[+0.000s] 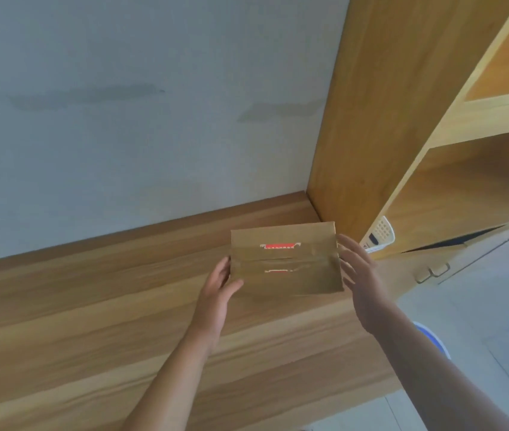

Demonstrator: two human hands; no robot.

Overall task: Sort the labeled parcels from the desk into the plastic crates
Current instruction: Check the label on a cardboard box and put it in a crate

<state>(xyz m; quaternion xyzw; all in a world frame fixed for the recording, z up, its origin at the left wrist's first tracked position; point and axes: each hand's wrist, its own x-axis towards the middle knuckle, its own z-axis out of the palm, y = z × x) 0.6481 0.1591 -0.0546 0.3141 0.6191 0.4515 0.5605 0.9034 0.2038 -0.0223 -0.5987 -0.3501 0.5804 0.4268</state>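
A brown cardboard parcel [284,259], taped across its top and showing a red label strip, lies on the wooden desk [91,306] near the back right corner. My left hand [216,290] holds the parcel's left edge, thumb curled over the top near its front corner. My right hand [359,275] is at the parcel's right side with fingers straight and spread; whether it touches the box is unclear.
A tall wooden shelf unit [402,119] rises right of the parcel. A white calculator [379,234] sits on its lower shelf. A blue rim [433,340] shows below my right forearm, over the pale floor. A grey wall backs the desk.
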